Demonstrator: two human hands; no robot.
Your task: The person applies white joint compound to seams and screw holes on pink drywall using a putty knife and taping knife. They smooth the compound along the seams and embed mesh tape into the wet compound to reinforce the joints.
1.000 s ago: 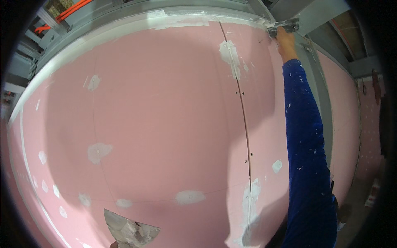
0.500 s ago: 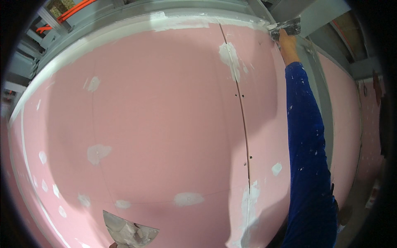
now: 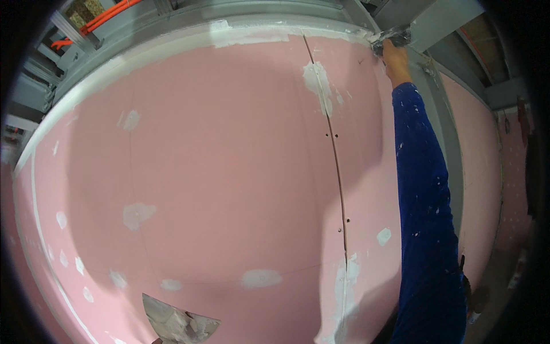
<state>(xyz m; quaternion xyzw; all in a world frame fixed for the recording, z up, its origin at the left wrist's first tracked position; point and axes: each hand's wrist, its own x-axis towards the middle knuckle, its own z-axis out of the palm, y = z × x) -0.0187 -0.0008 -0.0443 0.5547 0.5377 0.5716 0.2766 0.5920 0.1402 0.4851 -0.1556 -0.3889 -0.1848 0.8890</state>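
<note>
My right arm, in a paint-spotted blue sleeve, reaches up to the top right corner of a pink wall board [image 3: 229, 143]. There my right hand [image 3: 395, 60] is closed round a putty knife [image 3: 401, 37], its smeared blade against the grey beam and the board's top edge. Low down, a wide putty knife [image 3: 180, 321] loaded with pale joint compound stands in front of the wall. Only a fingertip of my left hand [image 3: 157, 341] shows at its base; the other fingers are out of the picture.
A dark open joint [image 3: 338, 172] runs down the board, with screw holes beside it and filler at both ends. White filler patches [image 3: 262, 278] dot the pink surface. Grey steel beams [image 3: 450, 23] and an orange conduit [image 3: 109, 16] are overhead. Another pink wall [image 3: 481, 189] stands right.
My right hand and its putty knife have shifted slightly left along the top corner. The loaded putty knife low down has hardly moved.
</note>
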